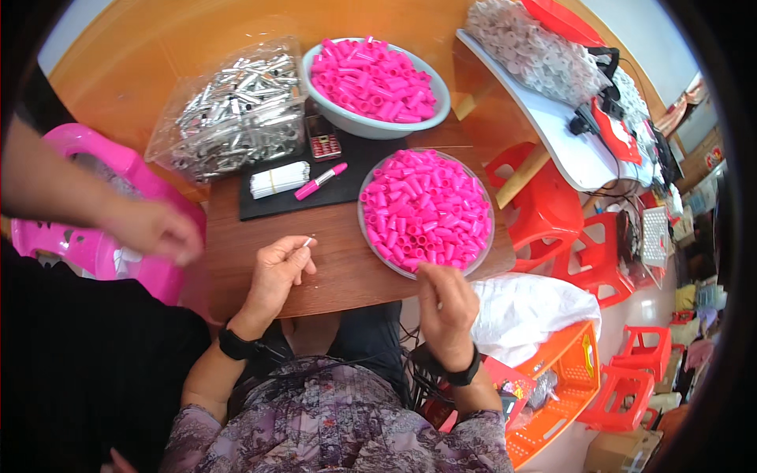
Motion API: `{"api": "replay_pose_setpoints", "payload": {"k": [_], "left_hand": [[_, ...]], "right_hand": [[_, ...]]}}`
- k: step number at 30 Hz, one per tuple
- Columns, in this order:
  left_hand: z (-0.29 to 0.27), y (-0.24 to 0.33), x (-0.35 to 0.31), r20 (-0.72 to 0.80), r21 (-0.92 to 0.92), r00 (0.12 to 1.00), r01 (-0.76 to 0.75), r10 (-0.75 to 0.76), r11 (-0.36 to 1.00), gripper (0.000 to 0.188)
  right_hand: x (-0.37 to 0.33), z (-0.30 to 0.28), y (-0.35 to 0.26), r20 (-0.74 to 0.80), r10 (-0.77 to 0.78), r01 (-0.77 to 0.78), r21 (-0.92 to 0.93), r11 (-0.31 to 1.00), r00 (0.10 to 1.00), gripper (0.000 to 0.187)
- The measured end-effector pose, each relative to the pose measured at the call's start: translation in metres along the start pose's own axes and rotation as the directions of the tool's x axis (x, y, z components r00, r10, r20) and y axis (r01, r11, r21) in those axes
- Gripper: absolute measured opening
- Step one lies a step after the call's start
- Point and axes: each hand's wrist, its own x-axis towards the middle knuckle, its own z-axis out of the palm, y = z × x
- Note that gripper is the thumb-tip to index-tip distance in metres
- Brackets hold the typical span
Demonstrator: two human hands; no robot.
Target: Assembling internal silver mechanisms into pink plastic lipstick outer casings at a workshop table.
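My left hand (pixel 281 270) is raised over the near part of the brown table, thumb and forefinger pinched on a small white piece (pixel 308 241). At the near rim of a round tray (pixel 362 213) heaped with pink plastic caps (pixel 426 206), my right hand (pixel 448 306) has its fingers drawn together. Whatever lies between those fingertips is hidden. Farther back, a banded bundle of white sticks (pixel 279 180) and a pink lipstick-shaped pen with a silver middle (pixel 321 181) lie on a black mat (pixel 252 207).
Behind stand a clear bin of silver parts (pixel 236 110) and a grey-blue basin (pixel 315 91) of pink caps, near a red keypad phone (pixel 325 147). Another person's hand (pixel 162 230) reaches in from the left, beside a pink chair (pixel 162 276). Right are red stools (pixel 544 209) and an orange crate (pixel 579 370).
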Motion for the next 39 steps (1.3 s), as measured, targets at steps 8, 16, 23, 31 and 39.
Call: {"api": "replay_pose_setpoints", "payload": {"k": [8, 16, 23, 31, 39], "left_hand": [[0.005, -0.018, 0.020, -0.002, 0.084, 1.000, 0.001, -0.001, 0.996, 0.019], [0.013, -0.020, 0.059, 0.098, 0.728, 0.846, -0.420, 0.524, 0.542, 0.008], [0.012, -0.023, 0.059, 0.045, 0.588, 0.950, -0.276, 0.310, 0.760, 0.013], [0.006, -0.026, 0.053, 0.027, 0.536, 0.961, -0.246, 0.275, 0.807, 0.016], [0.006, 0.005, 0.041, 0.188, -0.364, 0.943, 0.326, -0.274, 0.873, 0.022]], "right_hand": [[0.032, -0.008, 0.045, 0.060, -0.041, 0.054, -0.231, 0.971, 0.997, 0.020], [0.071, 0.022, 0.050, 0.170, -0.158, 0.211, -0.367, 0.906, 0.973, 0.016], [0.075, 0.031, 0.048, 0.287, -0.095, 0.215, -0.425, 0.879, 0.953, 0.015], [0.077, 0.026, 0.054, 0.339, -0.073, 0.217, -0.411, 0.885, 0.938, 0.017], [0.078, 0.020, 0.025, 0.208, -0.086, 0.148, -0.306, 0.940, 0.974, 0.015]]}}
